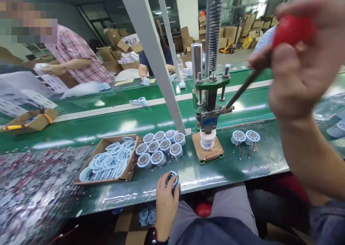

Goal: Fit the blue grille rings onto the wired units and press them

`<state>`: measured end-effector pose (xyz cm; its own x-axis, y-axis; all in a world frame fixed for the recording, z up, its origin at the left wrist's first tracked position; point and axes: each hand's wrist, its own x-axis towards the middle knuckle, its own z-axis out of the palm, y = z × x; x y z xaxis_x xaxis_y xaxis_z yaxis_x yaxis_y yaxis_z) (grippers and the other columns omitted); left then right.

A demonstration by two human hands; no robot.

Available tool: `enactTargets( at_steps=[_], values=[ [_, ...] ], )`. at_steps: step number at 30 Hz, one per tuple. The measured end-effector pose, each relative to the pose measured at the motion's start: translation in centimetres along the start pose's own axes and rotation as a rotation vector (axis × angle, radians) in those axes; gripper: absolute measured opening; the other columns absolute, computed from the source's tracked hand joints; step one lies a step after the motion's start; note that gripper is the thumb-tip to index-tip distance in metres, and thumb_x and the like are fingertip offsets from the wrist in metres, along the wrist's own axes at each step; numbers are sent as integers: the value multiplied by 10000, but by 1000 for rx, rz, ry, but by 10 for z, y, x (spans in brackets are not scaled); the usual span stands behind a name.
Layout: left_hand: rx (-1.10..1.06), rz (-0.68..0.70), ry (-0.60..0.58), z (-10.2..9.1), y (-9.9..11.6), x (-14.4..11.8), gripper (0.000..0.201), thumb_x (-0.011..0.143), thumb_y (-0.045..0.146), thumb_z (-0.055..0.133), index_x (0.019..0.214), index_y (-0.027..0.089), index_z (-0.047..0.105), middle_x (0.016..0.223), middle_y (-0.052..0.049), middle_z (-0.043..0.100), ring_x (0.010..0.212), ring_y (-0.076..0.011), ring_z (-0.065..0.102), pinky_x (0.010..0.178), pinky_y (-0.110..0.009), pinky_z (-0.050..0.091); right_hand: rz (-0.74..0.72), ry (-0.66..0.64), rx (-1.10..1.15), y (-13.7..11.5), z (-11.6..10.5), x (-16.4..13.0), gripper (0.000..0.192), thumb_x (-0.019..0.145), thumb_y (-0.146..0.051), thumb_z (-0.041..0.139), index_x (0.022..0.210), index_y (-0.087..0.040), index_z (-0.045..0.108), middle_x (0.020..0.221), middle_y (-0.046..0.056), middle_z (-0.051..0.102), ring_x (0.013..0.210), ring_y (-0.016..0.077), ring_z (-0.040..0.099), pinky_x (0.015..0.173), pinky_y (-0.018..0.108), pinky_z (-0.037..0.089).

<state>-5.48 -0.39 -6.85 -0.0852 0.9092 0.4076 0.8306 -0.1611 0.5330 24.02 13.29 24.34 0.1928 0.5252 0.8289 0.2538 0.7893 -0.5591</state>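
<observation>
My right hand [299,72] is raised at the upper right, slightly blurred, with its fingers wrapped round the red knob [292,32] of a press lever [244,85]. The lever runs down to a green hand press [211,81] with a tall spring. Under the ram, a white round housing [207,140] with thin wires sits on a cardboard-covered base [198,149]. My left hand [167,198] is at the bench's front edge, its fingers curled over a round light-blue ring part [174,180], which they partly hide.
Several round motor-like units [158,158] stand left of the press, and two more [239,137] to its right. A cardboard box [107,181] holds light-blue rings. Wired parts [40,187] cover the left. A slanting white post [159,54] rises behind. Co-workers [78,54] stand across the green conveyor [113,121].
</observation>
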Motion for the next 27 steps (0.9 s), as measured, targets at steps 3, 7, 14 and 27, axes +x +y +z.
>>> enactTargets(
  at_steps=[3,7,14,27],
  values=[
    [19,32,17,5,7,6,181,939,313,533,970,209,678,1200,-141,609,1120,-317,604,959,-522,525,-250,-134,-115,35,18,7,515,859,-179,509,1369,-223,457,1456,22,463,1351,197,503,1020,323,524],
    [56,24,102,4,-6,11,273,945,402,513,1010,176,652,1178,-188,600,1105,-361,592,925,-568,510,-122,75,-287,76,35,-106,748,871,-267,483,1517,-265,106,1505,121,376,1371,259,469,1140,495,437],
    [180,121,90,1,-36,17,376,950,499,494,1108,185,627,1119,-167,688,1042,-357,609,896,-533,496,187,-80,-566,123,69,-242,768,849,-246,569,1531,-142,232,1227,167,638,1087,236,673,886,326,584],
    [85,-12,14,-11,-22,24,355,911,296,551,1223,144,622,1192,-162,694,1112,-331,602,952,-511,508,212,-409,-921,156,-18,-189,329,883,-196,521,1158,-181,701,1138,175,649,1171,361,551,1113,736,167]
  ],
)
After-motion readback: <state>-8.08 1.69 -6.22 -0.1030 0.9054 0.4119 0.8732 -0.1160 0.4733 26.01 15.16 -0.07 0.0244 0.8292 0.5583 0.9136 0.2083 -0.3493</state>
